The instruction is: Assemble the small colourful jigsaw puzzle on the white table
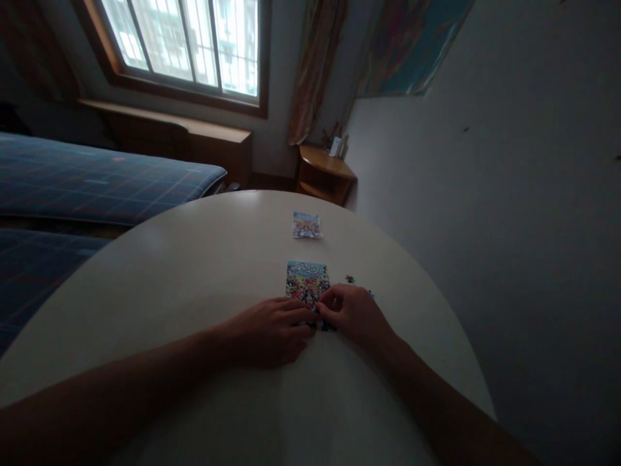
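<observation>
A small, colourful jigsaw puzzle lies on the white table in front of me, its lower part covered by my hands. My left hand rests across its lower left, fingers stretched out and lying flat. From the right, my right hand reaches over the lower right part, thumb and forefinger pinched together at the puzzle. What sits between those fingertips is too small and dark to make out. A loose puzzle piece lies just beyond my right hand, and another bit shows beside its knuckles.
Farther back on the round white table is a small printed packet. Blue plaid mattresses stand to the left. A wooden corner shelf is behind the table, and a pale wall runs along the right.
</observation>
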`<state>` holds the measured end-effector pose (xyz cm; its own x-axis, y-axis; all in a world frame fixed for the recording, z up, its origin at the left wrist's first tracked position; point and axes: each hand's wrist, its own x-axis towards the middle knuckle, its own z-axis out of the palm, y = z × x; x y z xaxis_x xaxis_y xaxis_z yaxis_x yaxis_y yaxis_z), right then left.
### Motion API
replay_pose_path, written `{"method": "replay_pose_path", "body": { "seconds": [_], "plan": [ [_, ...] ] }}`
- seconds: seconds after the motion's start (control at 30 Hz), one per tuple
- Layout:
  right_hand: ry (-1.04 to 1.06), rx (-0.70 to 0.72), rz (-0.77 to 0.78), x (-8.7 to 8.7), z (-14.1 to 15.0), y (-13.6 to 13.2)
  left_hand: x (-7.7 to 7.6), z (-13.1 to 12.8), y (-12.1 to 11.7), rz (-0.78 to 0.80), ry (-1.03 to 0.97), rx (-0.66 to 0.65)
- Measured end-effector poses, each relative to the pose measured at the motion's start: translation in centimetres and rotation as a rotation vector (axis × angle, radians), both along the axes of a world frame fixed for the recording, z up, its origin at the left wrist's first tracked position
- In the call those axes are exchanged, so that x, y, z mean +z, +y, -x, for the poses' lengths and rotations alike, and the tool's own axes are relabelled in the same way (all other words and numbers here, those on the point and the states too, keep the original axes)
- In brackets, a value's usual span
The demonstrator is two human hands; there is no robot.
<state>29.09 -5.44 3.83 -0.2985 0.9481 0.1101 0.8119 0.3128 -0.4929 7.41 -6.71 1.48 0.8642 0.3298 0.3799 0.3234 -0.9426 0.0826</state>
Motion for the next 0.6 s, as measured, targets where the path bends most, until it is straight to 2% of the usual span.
{"method": "replay_pose_path", "body": {
  "seconds": [0.13,0.27,0.4,0.6],
  "plan": [
    [-0.001,0.005,-0.012,-0.1,0.0,0.1,0.0,-0.1,0.0,0.038,-0.034,0.015],
    [0.035,0.034,0.021,0.0,-0.3,0.1,-0.2,0.0,0.1,0.053,-0.095,0.124],
    [0.007,0.125,-0.006,0.9,-0.9,-0.1,-0.3,0.2,0.1,0.056,-0.12,0.205],
    [-0.069,0.221,-0.037,1.5,-1.4,-0.4,0.0,0.1,-0.1,0.069,-0.089,0.233]
  ]
}}
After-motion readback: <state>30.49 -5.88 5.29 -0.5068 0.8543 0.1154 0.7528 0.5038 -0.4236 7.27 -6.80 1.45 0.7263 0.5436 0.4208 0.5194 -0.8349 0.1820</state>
